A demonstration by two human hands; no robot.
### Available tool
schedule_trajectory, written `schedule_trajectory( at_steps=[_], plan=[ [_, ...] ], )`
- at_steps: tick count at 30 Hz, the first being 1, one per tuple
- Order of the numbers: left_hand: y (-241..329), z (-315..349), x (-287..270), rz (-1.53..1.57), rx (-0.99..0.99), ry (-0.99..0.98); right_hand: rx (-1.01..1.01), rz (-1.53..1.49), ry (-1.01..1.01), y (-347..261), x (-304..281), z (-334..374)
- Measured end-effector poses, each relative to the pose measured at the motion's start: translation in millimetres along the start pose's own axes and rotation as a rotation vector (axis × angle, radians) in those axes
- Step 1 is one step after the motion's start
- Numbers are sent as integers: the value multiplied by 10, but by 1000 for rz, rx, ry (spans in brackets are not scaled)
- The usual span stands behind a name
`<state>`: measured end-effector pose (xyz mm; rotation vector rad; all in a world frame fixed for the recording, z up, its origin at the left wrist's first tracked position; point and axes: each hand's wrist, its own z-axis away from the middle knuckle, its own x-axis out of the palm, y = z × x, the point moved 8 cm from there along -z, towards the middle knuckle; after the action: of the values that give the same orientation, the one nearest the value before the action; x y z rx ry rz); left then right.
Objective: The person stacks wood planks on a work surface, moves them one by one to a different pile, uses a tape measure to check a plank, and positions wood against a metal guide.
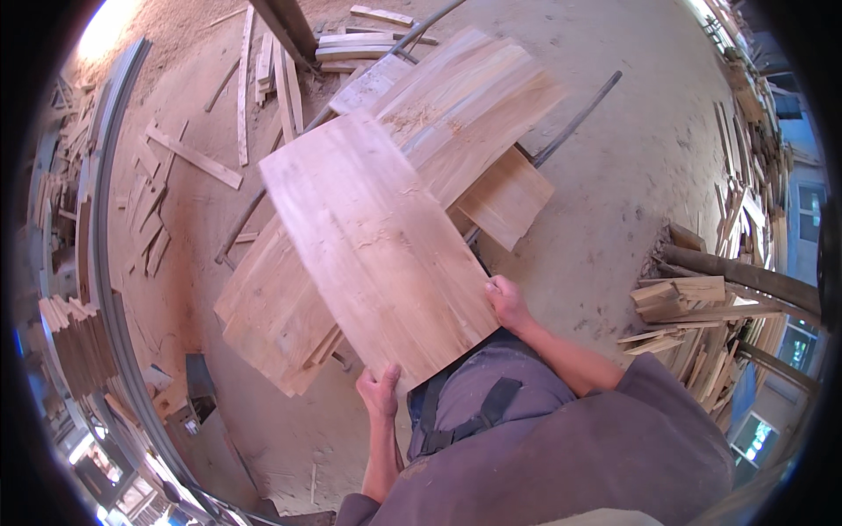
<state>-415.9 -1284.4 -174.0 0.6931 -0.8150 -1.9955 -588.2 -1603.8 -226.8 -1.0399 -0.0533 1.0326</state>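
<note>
A wide, pale wooden board (373,237) with curled shavings on its top stretches away from my waist. My left hand (380,391) grips its near left corner, thumb on top. At the near right corner my right hand (510,303) is closed on the same board, its thumb also on the upper face. The fingers of both hands are hidden under the wood. Beneath and beyond it lie more boards: a stack (281,307) to the left and a long panel (491,96) at the far right. A smaller board (509,197) sits lower beside that panel.
Dark metal bars (579,118) stick out from under the boards. Scrap strips (193,158) litter the dusty floor (596,219) at left. A dark post (285,31) stands at the far side. Wood offcuts (702,320) are heaped at right, and a long metal rail (105,228) runs along the left.
</note>
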Motion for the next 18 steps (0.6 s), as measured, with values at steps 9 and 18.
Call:
schedule_trajectory(
  at_steps=[9, 18],
  plan=[
    [951, -2088, 1295, -340, -93, -449, 112, -194, 488, 706, -152, -640],
    [1860, -3915, 2221, -941, 561, -101, 286, -388, -71, 558, 441, -1883]
  ],
)
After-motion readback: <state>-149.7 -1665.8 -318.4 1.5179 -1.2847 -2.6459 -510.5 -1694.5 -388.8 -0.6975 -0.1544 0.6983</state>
